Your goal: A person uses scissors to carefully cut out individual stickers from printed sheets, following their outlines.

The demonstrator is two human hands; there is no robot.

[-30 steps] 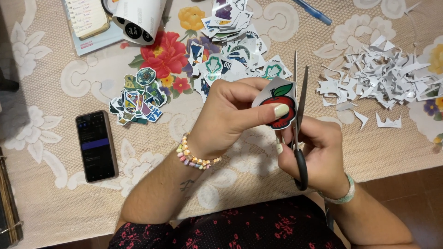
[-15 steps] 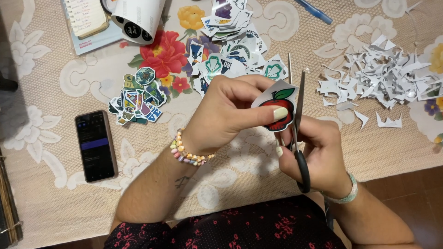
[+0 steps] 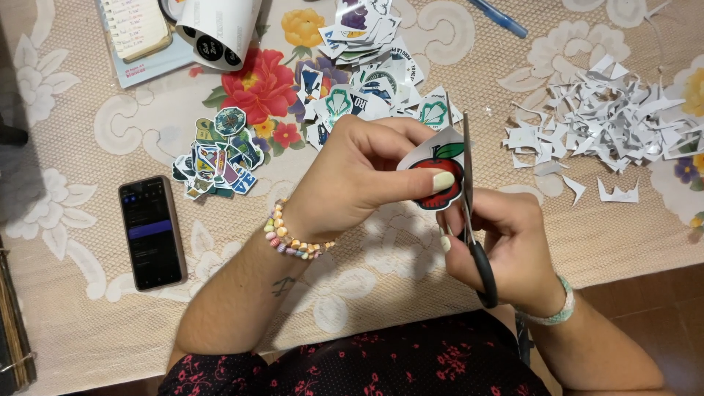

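Far left, a dark phone (image 3: 152, 232) lies flat on the tabletop (image 3: 73, 308), which wears a beige lace cloth printed with red and yellow flowers. Just right of it sits a loose heap of cut-out stickers (image 3: 216, 154), glossy, in greens and blues. Up top, a notepad (image 3: 136, 26) and a curled white sheet roll (image 3: 216, 29) with black round stickers showing on its inner face.

Centre top now: a bigger sticker pile (image 3: 370, 73), white-edged pieces overlapping, spilling down toward the hands.

Here's the action. The left hand (image 3: 359, 180) comes in from below, wrist wearing 1 pastel bead bracelet (image 3: 290, 238), fingers curled over, thumb pressed flat against the front of the apple sticker (image 3: 436, 176), pinching it. That sticker is red with a green leaf and a white paper border, held up above the tabletop, right at the middle of the view.

Touching its right edge, the scissors (image 3: 469, 198): slim metal blades pointing away from the person, black handles low. The blades look nearly closed, though from this angle I can't be sure. The right hand (image 3: 499, 246) is wrapped around those handles, fingers through the loops, gripping tight, a pale green band (image 3: 554, 308) on the wrist.

Far right, a spiky drift of white paper scraps (image 3: 616, 121), thin and jagged. A blue pen (image 3: 499, 16) lies at the top edge.
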